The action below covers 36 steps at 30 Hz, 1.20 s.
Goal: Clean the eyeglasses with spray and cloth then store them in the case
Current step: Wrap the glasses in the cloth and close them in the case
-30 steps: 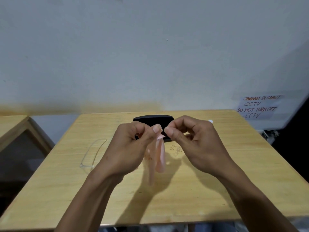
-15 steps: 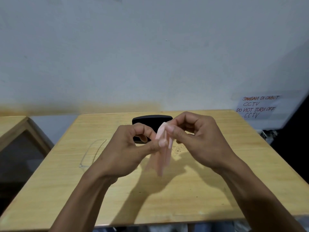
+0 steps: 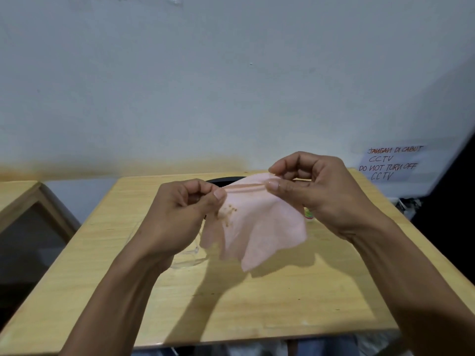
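A thin pink cloth [image 3: 259, 227] hangs spread out above the table, with brown specks near its left side. My left hand [image 3: 185, 214] pinches its upper left edge and my right hand [image 3: 313, 186] pinches its upper right edge. The clear-framed eyeglasses [image 3: 190, 255] lie on the table under my left wrist, mostly hidden. The black case [image 3: 221, 180] lies at the table's far edge, largely hidden behind the cloth and hands. A small spray bottle [image 3: 308, 214] with a green label peeks out below my right hand.
The wooden table [image 3: 282, 299] stands against a white wall. A second wooden table [image 3: 18, 196] sits at the left with a gap between. A handwritten CCTV notice [image 3: 390, 163] hangs on the wall at right.
The cloth was folded into a narrow strip between my fingertips; now my hands have drawn apart and it is unfolded into a wide sheet.
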{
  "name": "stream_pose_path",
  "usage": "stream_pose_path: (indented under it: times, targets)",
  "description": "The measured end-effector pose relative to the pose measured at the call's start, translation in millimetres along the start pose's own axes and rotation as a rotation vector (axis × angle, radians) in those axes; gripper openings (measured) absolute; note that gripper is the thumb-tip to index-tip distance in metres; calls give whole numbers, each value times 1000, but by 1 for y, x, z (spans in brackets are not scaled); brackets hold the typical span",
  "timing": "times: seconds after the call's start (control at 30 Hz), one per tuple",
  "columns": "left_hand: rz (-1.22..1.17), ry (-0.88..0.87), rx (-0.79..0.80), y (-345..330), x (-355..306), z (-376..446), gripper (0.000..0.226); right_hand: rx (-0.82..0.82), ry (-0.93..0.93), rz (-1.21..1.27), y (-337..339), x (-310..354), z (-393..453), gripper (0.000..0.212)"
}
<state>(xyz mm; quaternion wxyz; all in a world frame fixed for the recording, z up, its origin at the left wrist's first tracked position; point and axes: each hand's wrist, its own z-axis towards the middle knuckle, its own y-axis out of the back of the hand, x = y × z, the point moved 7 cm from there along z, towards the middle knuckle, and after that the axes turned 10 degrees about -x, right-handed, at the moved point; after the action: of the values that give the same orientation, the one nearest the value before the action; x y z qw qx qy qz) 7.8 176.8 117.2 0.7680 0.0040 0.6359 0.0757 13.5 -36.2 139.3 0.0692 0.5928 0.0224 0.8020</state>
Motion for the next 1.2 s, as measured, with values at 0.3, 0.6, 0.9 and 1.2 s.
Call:
stream_pose_path:
  times: [0.3, 0.6, 0.9, 1.2]
  targets:
    - [169, -149, 93, -13, -20, -8, 30, 206, 49, -88, -23, 19, 0, 12]
    - [189, -221, 44, -19, -31, -8, 11, 293, 35, -171, -20, 25, 2, 20]
    - [330, -214, -132, 13, -25, 0, 9, 312, 46, -448, 8, 8, 1, 8]
    - [383, -216, -213, 19, -25, 4, 9, 87, 7, -242, 27, -4, 5, 10]
